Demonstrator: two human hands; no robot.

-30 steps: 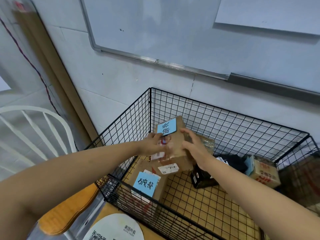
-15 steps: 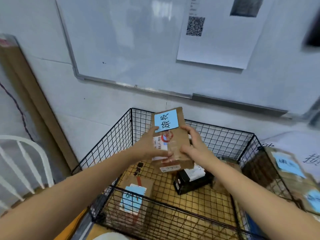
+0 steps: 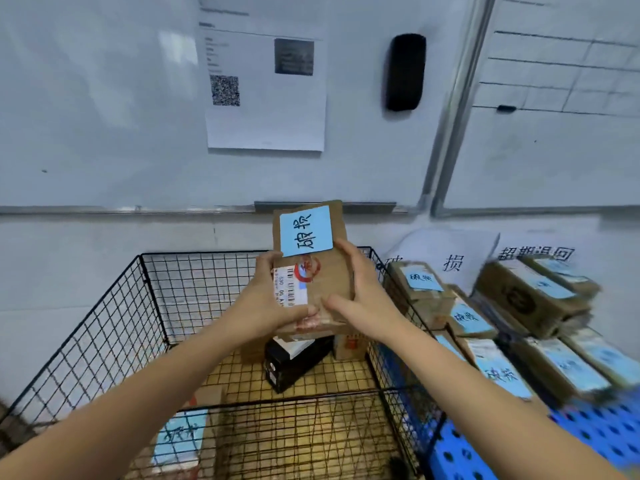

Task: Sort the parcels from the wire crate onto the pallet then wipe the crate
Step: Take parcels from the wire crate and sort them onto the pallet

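Both hands (image 3: 311, 303) grip one parcel (image 3: 311, 268) above the wire crate (image 3: 114, 327), several already stacked on the pallet (image 3: 602, 431), some left inside, wiping undone.

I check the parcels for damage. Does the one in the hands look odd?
Yes. The brown parcel held by the left hand and right hand above the wire crate looks creased and crumpled at its lower edge.
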